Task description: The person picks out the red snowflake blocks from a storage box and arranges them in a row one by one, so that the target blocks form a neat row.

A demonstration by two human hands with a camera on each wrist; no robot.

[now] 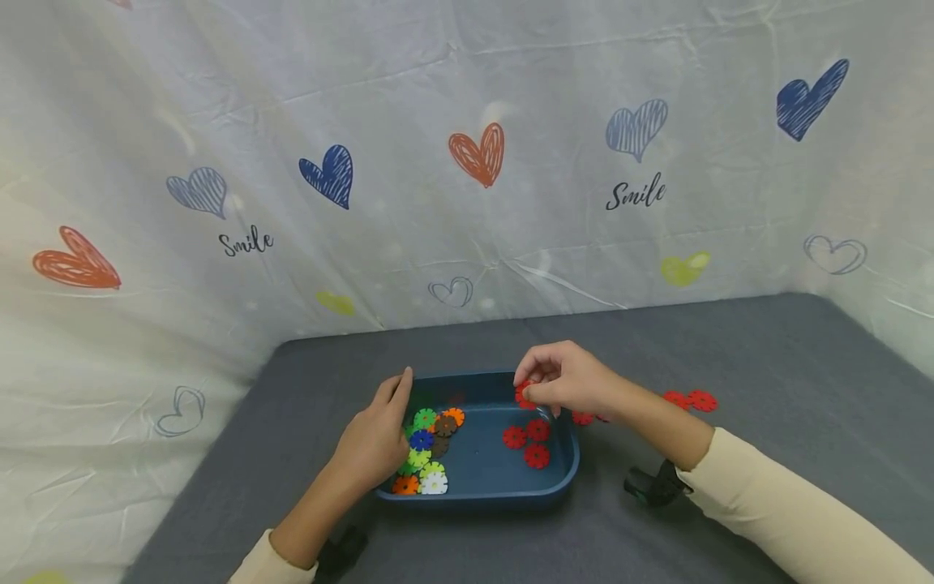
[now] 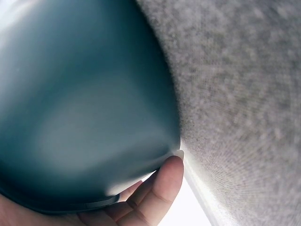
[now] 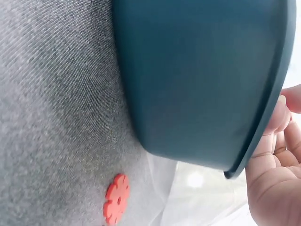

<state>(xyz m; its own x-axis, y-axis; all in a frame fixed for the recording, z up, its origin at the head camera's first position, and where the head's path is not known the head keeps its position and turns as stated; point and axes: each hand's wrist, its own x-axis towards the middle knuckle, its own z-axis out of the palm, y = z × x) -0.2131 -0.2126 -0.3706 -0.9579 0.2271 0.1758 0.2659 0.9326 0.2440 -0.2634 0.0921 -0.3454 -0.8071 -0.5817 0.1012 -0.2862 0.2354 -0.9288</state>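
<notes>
A blue plastic tub (image 1: pixel 477 492) stands on the grey cloth. My left hand (image 1: pixel 375 442) grips its left rim, and in the left wrist view fingers (image 2: pixel 164 188) bend against the outer wall (image 2: pixel 89 108). Over the tub's back right corner, my right hand (image 1: pixel 565 377) pinches a red notched disc (image 1: pixel 523 395) between thumb and fingertips. Several more red discs (image 1: pixel 537 456) lie inside the tub on the right. Its left side holds a pile of discs, among them a white one (image 1: pixel 434 483), a blue one (image 1: pixel 421 440) and a brown one (image 1: pixel 445 426).
Outside the tub, red discs (image 1: pixel 703 401) lie on the cloth (image 1: pixel 693 349) to the right, partly behind my right forearm. Another red disc (image 3: pixel 116 199) shows beside the tub in the right wrist view. A white curtain (image 1: pixel 409 268) with printed hearts hangs behind the table.
</notes>
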